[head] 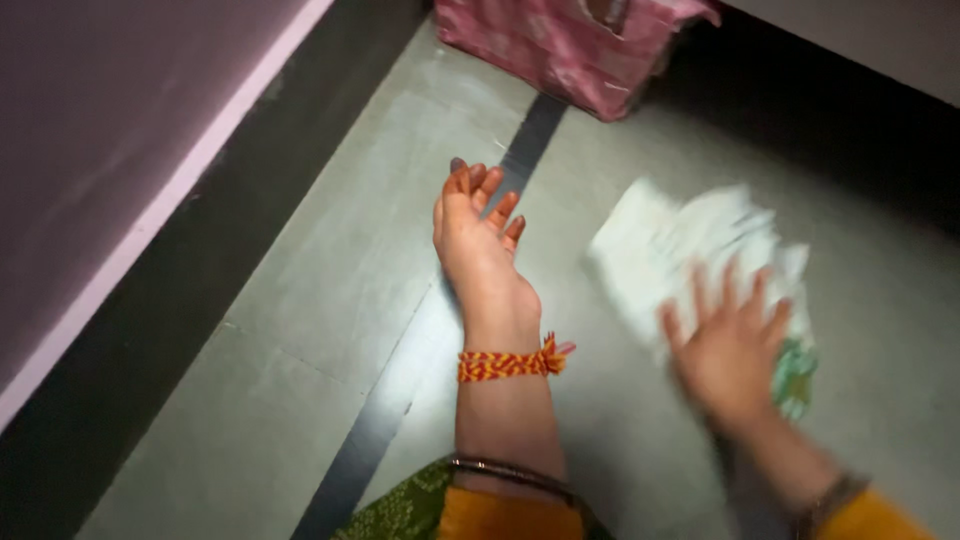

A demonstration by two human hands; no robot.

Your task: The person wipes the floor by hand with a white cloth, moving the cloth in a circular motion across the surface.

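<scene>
Left hand (478,236): held above the floor, palm turned inward, fingers loosely spread and slightly curled — holds nothing, touches nothing.
Left wrist: red-and-yellow braided thread (508,362) tied around it, a thin dark bangle (512,474) lower on the forearm, orange sleeve edge at the bottom of the view.
Right hand (728,350): blurred by motion, fingers spread flat, lying over the near edge of the cloth; whether it presses or just brushes it, cannot tell.
Cloth (680,245): white folded fabric on the floor, right of the left hand, with a green patterned bit at its lower right corner — edges too blurred for detail.
Floor (330,300): grey tiles with a dark stripe (400,390) running from bottom centre up toward the top.
Pink bag (580,45): pink patterned bundle at the top centre, resting on the floor, well apart from both hands.
Wall (110,110): pale pink, at left, with a dark skirting band beneath it.
</scene>
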